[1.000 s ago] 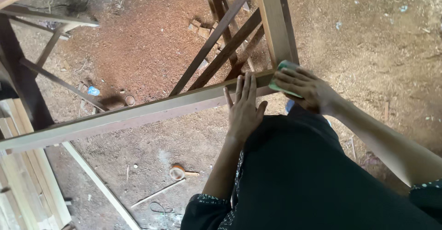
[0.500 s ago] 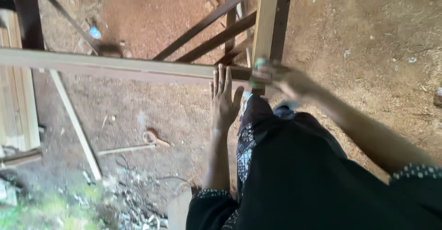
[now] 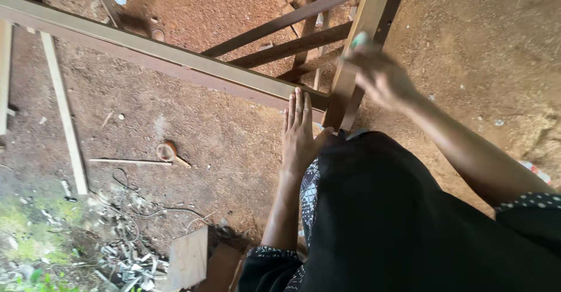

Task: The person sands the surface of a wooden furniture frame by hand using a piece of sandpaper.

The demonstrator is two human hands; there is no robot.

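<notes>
head view: left hand (image 3: 301, 137) flat on wooden frame (image 3: 169, 58), right hand (image 3: 380, 76) gripping green pad (image 3: 359, 38), over sawdust floor (image 3: 479, 41).

Reddish dirt floor (image 3: 193, 11); loose wood slat (image 3: 63, 114); scrap debris (image 3: 125, 263); daylight.

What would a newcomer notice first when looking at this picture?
First, the wooden frame standing on the reddish dirt floor, its long rail running across the upper left. At its corner, the left hand lies flat on the rail, while the blurred right hand presses a small green object against the upright post.
</notes>
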